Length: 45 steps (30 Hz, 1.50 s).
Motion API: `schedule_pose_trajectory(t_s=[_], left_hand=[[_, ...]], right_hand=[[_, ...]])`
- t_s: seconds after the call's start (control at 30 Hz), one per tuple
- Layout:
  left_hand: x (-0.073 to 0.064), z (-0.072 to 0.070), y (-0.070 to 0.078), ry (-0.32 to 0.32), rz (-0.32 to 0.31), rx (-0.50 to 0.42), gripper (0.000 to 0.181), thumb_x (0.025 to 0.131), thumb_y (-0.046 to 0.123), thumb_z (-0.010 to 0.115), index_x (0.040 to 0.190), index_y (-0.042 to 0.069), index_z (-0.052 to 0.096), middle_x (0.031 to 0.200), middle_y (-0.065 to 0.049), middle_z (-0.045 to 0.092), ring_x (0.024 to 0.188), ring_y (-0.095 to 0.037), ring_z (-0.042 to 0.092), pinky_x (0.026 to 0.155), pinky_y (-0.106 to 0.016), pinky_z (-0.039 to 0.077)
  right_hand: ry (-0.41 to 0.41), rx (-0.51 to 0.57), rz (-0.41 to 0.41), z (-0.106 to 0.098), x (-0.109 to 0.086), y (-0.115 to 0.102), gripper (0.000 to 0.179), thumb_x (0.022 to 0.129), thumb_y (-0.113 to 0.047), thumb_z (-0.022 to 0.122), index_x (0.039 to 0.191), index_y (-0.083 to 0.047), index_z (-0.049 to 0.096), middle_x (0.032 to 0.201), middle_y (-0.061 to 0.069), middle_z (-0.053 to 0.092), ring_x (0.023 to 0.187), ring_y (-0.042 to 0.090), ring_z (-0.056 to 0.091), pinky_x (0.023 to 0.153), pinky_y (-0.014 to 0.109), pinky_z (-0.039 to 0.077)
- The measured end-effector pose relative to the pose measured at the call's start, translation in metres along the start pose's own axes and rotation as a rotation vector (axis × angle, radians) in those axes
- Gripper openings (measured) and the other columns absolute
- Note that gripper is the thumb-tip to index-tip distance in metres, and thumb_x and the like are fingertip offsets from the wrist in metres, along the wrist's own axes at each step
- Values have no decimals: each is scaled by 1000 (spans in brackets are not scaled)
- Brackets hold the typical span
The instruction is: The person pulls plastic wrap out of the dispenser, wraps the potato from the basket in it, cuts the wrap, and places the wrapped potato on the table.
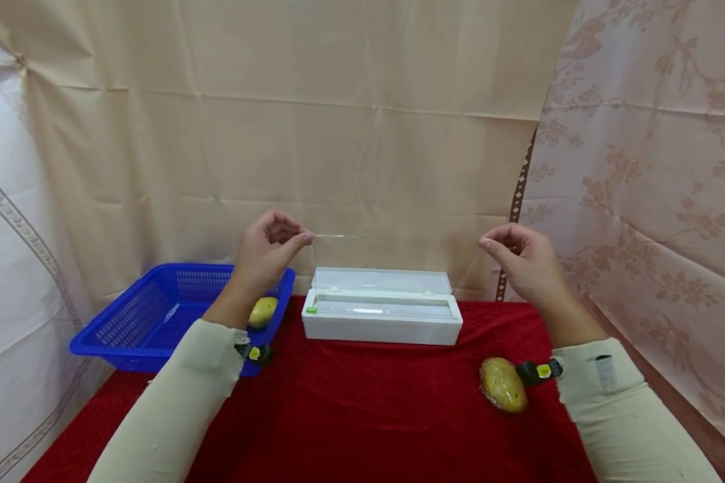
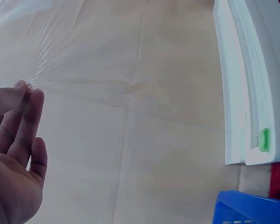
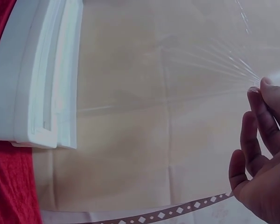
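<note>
Clear plastic wrap (image 1: 338, 236) stretches between my two raised hands, above a white wrap dispenser (image 1: 382, 329) whose lid (image 1: 382, 280) stands up at the back. My left hand (image 1: 270, 245) pinches one corner of the film between thumb and forefinger; creases fan out from that grip in the left wrist view. The opposite corner is pinched by my right hand (image 1: 522, 258), with similar creases (image 3: 238, 65) in the right wrist view. From the hands the film slants down toward the dispenser. A green slider (image 2: 264, 140) sits at the dispenser's left end.
A blue plastic basket (image 1: 121, 345) stands at the left, with a potato (image 1: 262, 312) in its right side. Near my right wrist, a potato in shiny film (image 1: 503, 385) lies on the red cloth (image 1: 362, 416). A beige curtain (image 1: 350, 147) hangs behind the dispenser.
</note>
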<state>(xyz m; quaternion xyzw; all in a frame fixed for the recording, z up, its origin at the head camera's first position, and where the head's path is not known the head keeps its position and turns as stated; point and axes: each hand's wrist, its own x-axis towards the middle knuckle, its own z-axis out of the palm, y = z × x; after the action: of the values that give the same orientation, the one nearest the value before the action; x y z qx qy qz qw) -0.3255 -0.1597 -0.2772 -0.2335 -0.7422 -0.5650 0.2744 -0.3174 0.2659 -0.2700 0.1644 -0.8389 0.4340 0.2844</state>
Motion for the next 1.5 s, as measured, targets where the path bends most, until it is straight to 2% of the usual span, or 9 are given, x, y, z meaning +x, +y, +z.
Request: schedule_pose_trajectory(t_s=[0.13, 0.43, 0.73, 0.97, 1.2, 1.4, 1.5], left_hand=[[1, -1, 5, -1, 16, -7, 24, 94, 12, 77, 105, -1, 60, 98, -6, 76, 89, -9, 71, 81, -22, 54], [-2, -5, 17, 12, 50, 45, 25, 94, 14, 77, 105, -1, 61, 99, -11, 76, 87, -8, 71, 81, -25, 52], [-11, -9, 29, 20, 77, 45, 22, 94, 17, 77, 105, 6, 62, 99, -6, 76, 91, -11, 71, 83, -24, 51], [-20, -12, 37, 15, 119, 51, 21, 94, 16, 77, 105, 5, 62, 98, -4, 76, 90, -10, 72, 83, -24, 52], [-33, -15, 45, 3, 144, 29, 20, 92, 9, 78, 102, 1, 62, 95, -3, 77, 88, -11, 73, 81, -22, 53], [-47, -18, 51, -10, 170, 30, 19, 91, 4, 78, 100, 1, 62, 94, -3, 77, 86, -12, 73, 79, -22, 55], [-54, -20, 53, -24, 192, 6, 19, 89, -1, 78, 98, 0, 61, 93, -4, 77, 85, -14, 72, 78, -23, 56]], right_hand=[[12, -10, 7, -3, 0, -4, 24, 99, -31, 72, 105, -8, 73, 88, 2, 68, 75, 10, 57, 60, 23, 48], [26, -34, -18, -9, -3, -15, 22, 99, -30, 72, 105, -9, 74, 89, -13, 67, 79, 9, 59, 65, 20, 48], [49, -58, -27, -16, -13, -24, 21, 97, -32, 73, 104, -13, 75, 90, -9, 69, 79, 13, 60, 61, 22, 46], [50, -50, -32, -22, -23, -32, 21, 99, -33, 71, 104, -12, 74, 93, -4, 68, 83, 15, 61, 63, 20, 48], [53, -16, -85, -28, -37, -35, 12, 97, -19, 74, 101, -8, 75, 91, -8, 73, 81, 10, 64, 68, 15, 49], [37, -34, -99, -33, -53, -38, 6, 97, -16, 74, 99, -10, 74, 95, 0, 75, 84, 7, 64, 70, 16, 47], [39, -35, -115, -34, -60, -40, 3, 96, -13, 74, 98, -10, 74, 93, -5, 74, 83, 6, 62, 68, 17, 45]])
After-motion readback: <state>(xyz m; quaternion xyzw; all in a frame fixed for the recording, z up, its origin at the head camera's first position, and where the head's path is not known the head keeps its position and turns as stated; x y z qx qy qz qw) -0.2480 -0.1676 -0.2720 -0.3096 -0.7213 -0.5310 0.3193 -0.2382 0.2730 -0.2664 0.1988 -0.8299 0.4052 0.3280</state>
